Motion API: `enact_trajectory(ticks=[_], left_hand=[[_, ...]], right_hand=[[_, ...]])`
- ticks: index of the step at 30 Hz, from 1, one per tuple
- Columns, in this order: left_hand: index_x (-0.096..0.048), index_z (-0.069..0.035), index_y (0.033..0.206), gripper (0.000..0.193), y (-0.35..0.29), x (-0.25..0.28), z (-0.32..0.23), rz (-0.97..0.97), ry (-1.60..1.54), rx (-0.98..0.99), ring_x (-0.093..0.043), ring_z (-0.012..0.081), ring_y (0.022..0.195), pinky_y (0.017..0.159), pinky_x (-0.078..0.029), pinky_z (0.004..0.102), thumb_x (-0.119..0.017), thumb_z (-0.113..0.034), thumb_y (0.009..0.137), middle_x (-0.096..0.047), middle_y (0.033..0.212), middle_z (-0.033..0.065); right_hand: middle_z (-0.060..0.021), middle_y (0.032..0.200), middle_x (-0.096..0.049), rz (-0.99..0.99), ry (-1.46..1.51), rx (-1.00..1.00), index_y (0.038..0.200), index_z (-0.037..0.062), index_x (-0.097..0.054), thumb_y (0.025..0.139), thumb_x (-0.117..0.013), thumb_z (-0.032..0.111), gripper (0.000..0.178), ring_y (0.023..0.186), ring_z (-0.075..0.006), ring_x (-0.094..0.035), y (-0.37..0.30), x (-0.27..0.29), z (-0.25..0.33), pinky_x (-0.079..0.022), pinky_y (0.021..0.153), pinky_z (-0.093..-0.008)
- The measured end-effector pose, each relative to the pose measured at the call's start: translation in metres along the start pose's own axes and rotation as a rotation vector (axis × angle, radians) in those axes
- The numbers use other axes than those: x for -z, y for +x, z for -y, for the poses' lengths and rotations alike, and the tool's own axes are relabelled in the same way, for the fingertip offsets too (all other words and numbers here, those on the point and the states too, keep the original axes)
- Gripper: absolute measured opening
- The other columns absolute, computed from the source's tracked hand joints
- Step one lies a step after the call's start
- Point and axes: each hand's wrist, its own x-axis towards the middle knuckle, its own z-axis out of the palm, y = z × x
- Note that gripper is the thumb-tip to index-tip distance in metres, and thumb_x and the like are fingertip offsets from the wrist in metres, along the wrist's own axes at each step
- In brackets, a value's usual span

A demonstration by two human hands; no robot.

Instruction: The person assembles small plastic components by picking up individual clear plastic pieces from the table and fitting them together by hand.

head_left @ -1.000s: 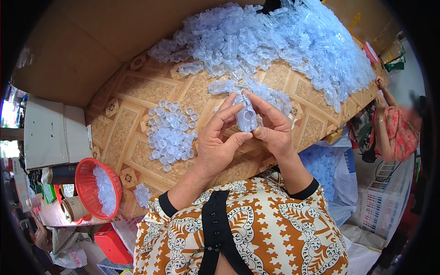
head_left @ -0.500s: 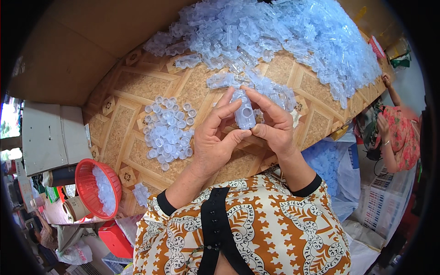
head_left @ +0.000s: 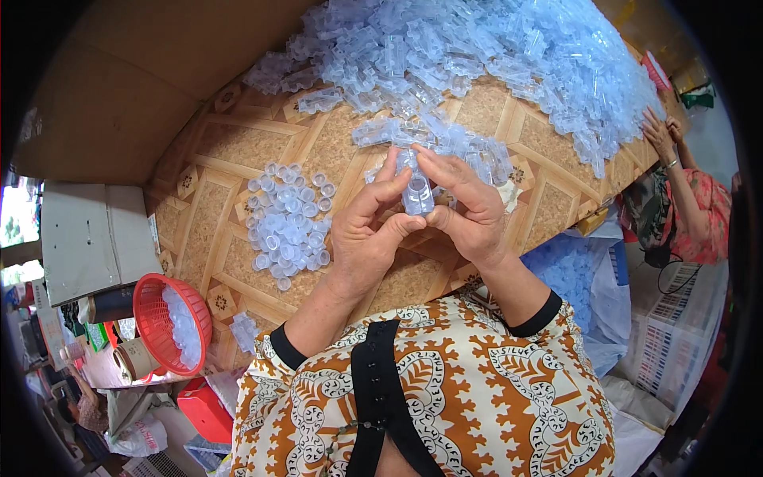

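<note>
Both hands grip a clear, bluish plastic piece (head_left: 418, 193), oblong with a round shape on its upper face, held above the table. My left hand (head_left: 367, 226) pinches its left side between thumb and fingers. On the other side, my right hand (head_left: 470, 208) presses it with thumb and fingertips. Just beyond my fingers lies a small cluster of similar clear pieces (head_left: 482, 159). A heap of small round translucent caps (head_left: 288, 219) sits left of my left hand.
A big pile of clear pieces (head_left: 445, 52) covers the table's far side. A red basket (head_left: 148, 322) holding translucent parts stands at left, below a grey board (head_left: 95, 230). A bag of bluish parts (head_left: 566, 274) is at right. Another person's hand (head_left: 657, 137) touches the pile's right edge.
The plastic piece has tilted slightly between my fingers, and both hands have shifted a little. The other person's hands have moved to the right edge of the big pile.
</note>
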Motion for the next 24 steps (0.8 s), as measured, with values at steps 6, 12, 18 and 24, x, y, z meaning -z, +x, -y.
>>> enact_trajectory(ticks=[6, 12, 18, 24], left_hand=[[-0.059, 0.002, 0.135, 0.051, 0.0, 0.0, 0.0, -0.037, -0.032, 0.07, -0.046, 0.0249, 0.14, 0.11, -0.046, 0.0339, -0.071, 0.01, 0.086, -0.032, 0.159, 0.0281], [-0.058, 0.002, 0.136, 0.049, -0.014, 0.0, 0.003, -0.102, -0.104, 0.166, -0.049, 0.0232, 0.138, 0.114, -0.043, 0.0348, -0.071, 0.007, 0.089, -0.043, 0.155, 0.0227], [-0.041, 0.005, 0.145, 0.059, -0.051, -0.012, -0.01, -0.063, 0.058, 0.155, -0.054, 0.0215, 0.13, 0.11, -0.045, 0.0342, -0.071, -0.006, 0.095, -0.051, 0.146, 0.02], [-0.04, 0.002, 0.133, 0.052, -0.069, -0.023, -0.018, -0.189, 0.103, 0.135, -0.062, 0.0172, 0.111, 0.095, -0.053, 0.03, -0.072, -0.015, 0.096, -0.059, 0.125, 0.0148]], right_hand=[[-0.0193, 0.135, -0.065, -0.015, -0.074, 0.034, 0.132, 0.002, -0.066, 0.079, -0.078, 0.008, 0.055, 0.118, -0.0294, -0.063, -0.005, 0.001, 0.001, -0.049, 0.098, -0.0373], [-0.021, 0.13, -0.067, -0.057, -0.135, -0.005, 0.13, 0.0022, -0.067, 0.082, -0.078, 0.011, 0.05, 0.104, -0.0305, -0.065, -0.018, -0.008, 0.009, -0.05, 0.093, -0.0376], [-0.0261, 0.124, -0.066, -0.091, -0.435, 0.141, 0.125, 0.0005, -0.067, 0.082, -0.077, 0.015, 0.046, 0.099, -0.0416, -0.064, -0.051, -0.028, 0.021, -0.051, 0.089, -0.045], [-0.0262, 0.121, -0.065, -0.042, -0.522, 0.17, 0.128, -0.0004, -0.063, 0.082, -0.07, 0.005, 0.047, 0.103, -0.0452, -0.06, -0.053, -0.047, 0.053, -0.05, 0.092, -0.0488]])
